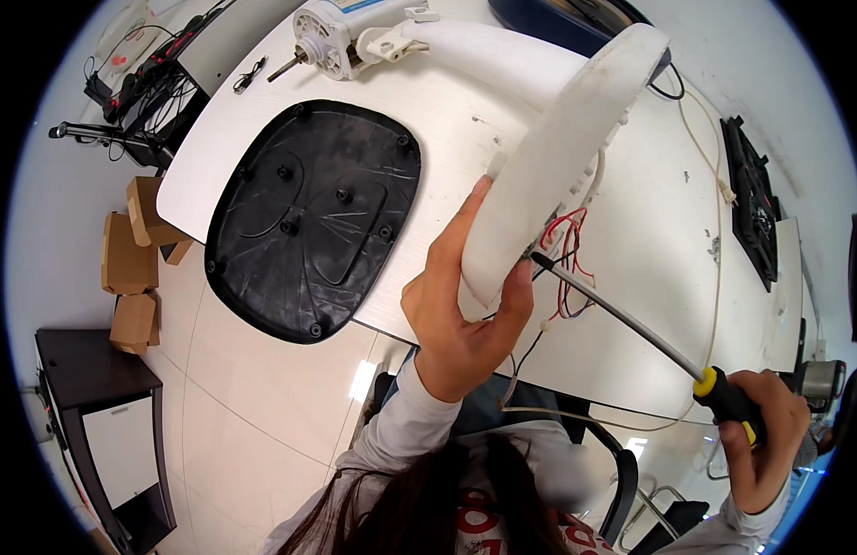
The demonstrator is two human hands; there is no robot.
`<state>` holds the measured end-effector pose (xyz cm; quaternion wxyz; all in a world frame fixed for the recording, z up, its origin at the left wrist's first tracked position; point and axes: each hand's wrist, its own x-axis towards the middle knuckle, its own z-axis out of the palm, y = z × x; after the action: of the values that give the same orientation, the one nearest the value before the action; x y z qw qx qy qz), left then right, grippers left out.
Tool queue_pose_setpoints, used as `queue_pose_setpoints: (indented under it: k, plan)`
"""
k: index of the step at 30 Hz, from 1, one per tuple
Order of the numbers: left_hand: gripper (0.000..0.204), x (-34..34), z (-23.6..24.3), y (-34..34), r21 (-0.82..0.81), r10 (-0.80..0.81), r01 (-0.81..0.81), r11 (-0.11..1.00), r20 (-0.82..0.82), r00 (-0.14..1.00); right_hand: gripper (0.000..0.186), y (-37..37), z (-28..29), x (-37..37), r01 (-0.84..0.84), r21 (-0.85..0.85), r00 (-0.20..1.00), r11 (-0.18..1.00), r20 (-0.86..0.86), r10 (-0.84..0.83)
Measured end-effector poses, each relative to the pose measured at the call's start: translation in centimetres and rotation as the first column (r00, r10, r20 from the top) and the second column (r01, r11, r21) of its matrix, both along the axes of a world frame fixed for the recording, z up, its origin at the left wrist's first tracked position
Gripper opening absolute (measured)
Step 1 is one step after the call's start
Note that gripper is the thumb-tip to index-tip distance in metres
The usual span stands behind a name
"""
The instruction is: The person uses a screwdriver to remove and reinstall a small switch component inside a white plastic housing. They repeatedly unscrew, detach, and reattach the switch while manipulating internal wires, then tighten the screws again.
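Observation:
My left hand (475, 319) grips the near end of a white fan base (563, 153), which stands tilted on its edge on the table. Its fingers are on the outer face and the thumb is by the open underside. A white neck (502, 55) runs from the base to the fan motor (331, 42), which has a bare metal shaft. My right hand (766, 435) is closed around the yellow-and-black handle of a screwdriver (632, 324). The screwdriver's dark tip is at the underside, close to my left thumb. Red, black and blue wires (572, 264) hang out there; the exact contact point is hidden.
A black plastic bottom cover (313, 217) lies left on the white table (447, 231), overhanging its front edge. A pale power cord (715, 305) loops along the right side. A small black cable (250, 74) lies far left. Cardboard boxes (130, 254) and a dark cabinet (100, 379) stand left.

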<state>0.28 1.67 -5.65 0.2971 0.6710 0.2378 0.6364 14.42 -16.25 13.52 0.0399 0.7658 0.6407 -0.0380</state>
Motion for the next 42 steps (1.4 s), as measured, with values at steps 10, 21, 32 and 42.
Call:
queue_pose_setpoints:
  k: [10,21,32,42]
  plan:
    - [0.054,0.1,0.0,-0.1,-0.019,0.038,-0.039,0.999,-0.025,0.999,0.044,0.2,-1.6,-0.7,0.041,0.237,0.996,0.971,-0.083,-0.022]
    - [0.054,0.1,-0.1,-0.1,-0.015,0.036,-0.036,0.999,-0.012,0.999,0.042,-0.2,-0.3,0.0,0.154,0.015,0.985,0.988,-0.075,-0.152]
    - [0.055,0.0,-0.2,0.0,0.003,0.025,-0.025,1.000,0.006,1.000,0.044,0.5,-0.1,0.4,-0.062,0.228,0.997,0.972,0.061,0.049]
    - [0.053,-0.2,-0.2,-0.1,-0.012,0.017,-0.018,1.000,-0.016,1.000,0.044,0.4,-0.2,-1.4,0.066,0.161,0.994,0.985,-0.102,-0.050]
